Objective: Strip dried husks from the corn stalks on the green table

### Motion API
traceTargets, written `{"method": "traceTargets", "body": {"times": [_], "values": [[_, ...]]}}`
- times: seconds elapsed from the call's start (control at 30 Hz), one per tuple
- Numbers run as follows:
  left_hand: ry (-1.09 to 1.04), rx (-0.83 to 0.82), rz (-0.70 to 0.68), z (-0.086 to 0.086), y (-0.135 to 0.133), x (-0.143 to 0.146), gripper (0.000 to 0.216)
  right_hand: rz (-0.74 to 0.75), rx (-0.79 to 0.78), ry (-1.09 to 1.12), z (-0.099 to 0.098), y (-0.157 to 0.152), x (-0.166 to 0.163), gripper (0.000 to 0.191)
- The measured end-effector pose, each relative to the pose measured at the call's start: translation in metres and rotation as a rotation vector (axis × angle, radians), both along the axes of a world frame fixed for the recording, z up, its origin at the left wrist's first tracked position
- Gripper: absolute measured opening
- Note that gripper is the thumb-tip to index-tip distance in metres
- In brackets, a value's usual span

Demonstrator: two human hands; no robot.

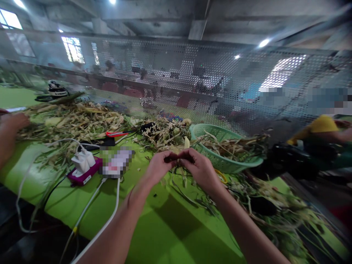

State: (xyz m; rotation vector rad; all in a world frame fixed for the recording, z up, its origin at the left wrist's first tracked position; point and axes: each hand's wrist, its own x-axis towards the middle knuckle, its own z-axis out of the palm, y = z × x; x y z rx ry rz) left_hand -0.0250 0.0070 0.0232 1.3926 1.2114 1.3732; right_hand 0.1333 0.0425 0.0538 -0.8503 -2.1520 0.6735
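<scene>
My left hand (159,167) and my right hand (199,167) meet over the green table (162,227), both pinched shut on a small dark piece of plant stalk (177,158) held between them. Thin leaves and stems trail down from the piece onto the table. Just beyond my right hand stands a green plastic basket (220,156) holding dried husks.
Heaps of dried husks and leaves (74,121) cover the far left and the right side (277,205). A pink power strip with a white charger (82,167) and white cables lie at left. Another person's hand (9,132) is at the left edge. A perforated metal screen (192,80) stands behind.
</scene>
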Motion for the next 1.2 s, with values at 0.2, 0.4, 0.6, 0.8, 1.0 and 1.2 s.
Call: {"method": "traceTargets", "body": {"times": [0.2, 0.4, 0.6, 0.8, 1.0, 1.2], "values": [[-0.044, 0.005, 0.071, 0.001, 0.001, 0.0, 0.02, -0.048, 0.094, -0.007, -0.001, -0.003, -0.002, 0.015], [-0.106, 0.02, 0.143, 0.001, 0.0, 0.0, 0.021, -0.068, 0.187, -0.068, 0.002, -0.007, -0.004, 0.027], [-0.131, 0.078, 0.086, 0.001, -0.001, 0.002, 0.026, -0.086, 0.223, -0.166, -0.002, -0.008, -0.006, 0.032], [-0.14, 0.133, 0.112, 0.0, -0.001, 0.005, 0.026, -0.12, 0.179, -0.2, -0.007, -0.005, -0.005, 0.03], [-0.101, 0.12, 0.159, 0.005, -0.003, 0.005, 0.024, -0.127, 0.159, -0.162, -0.008, 0.0, -0.003, 0.034], [-0.012, 0.099, 0.199, 0.001, -0.001, 0.003, 0.024, -0.089, 0.182, -0.21, -0.007, 0.003, -0.002, 0.025]]}}
